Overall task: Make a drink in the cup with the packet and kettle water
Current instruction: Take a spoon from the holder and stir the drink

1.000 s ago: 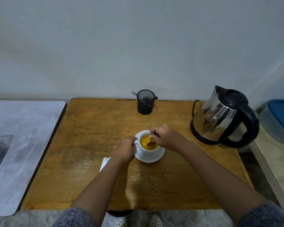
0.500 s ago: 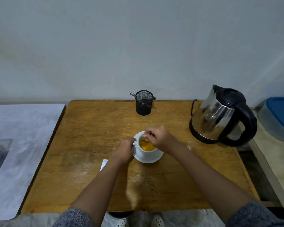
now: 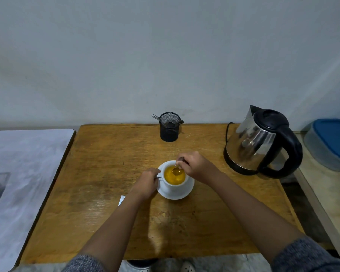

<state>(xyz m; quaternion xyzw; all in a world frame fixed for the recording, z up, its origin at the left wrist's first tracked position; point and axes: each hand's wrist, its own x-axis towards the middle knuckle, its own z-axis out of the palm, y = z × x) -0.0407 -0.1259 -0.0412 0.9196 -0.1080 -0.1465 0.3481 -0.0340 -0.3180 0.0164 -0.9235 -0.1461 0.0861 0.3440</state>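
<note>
A white cup (image 3: 175, 185) full of orange-yellow drink stands on a white saucer (image 3: 182, 194) in the middle of the wooden table (image 3: 98, 183). My left hand (image 3: 146, 182) grips the cup's handle on its left side. My right hand (image 3: 195, 166) is over the cup's far right rim, pinching a small metal spoon (image 3: 177, 169) whose bowl dips into the drink. A corner of the white packet (image 3: 122, 199) peeks out from under my left forearm. The steel kettle (image 3: 261, 142) with black lid and handle stands at the table's right.
A black mesh holder (image 3: 169, 127) with cutlery stands at the table's far edge by the wall. A white-covered surface (image 3: 18, 173) lies to the left. A grey tub with a blue lid (image 3: 331, 142) sits on a bench at the right.
The spoon has kept circling in the cup, moving from the right side to the far side. My left hand stays on the handle. The camera has tilted slightly.
</note>
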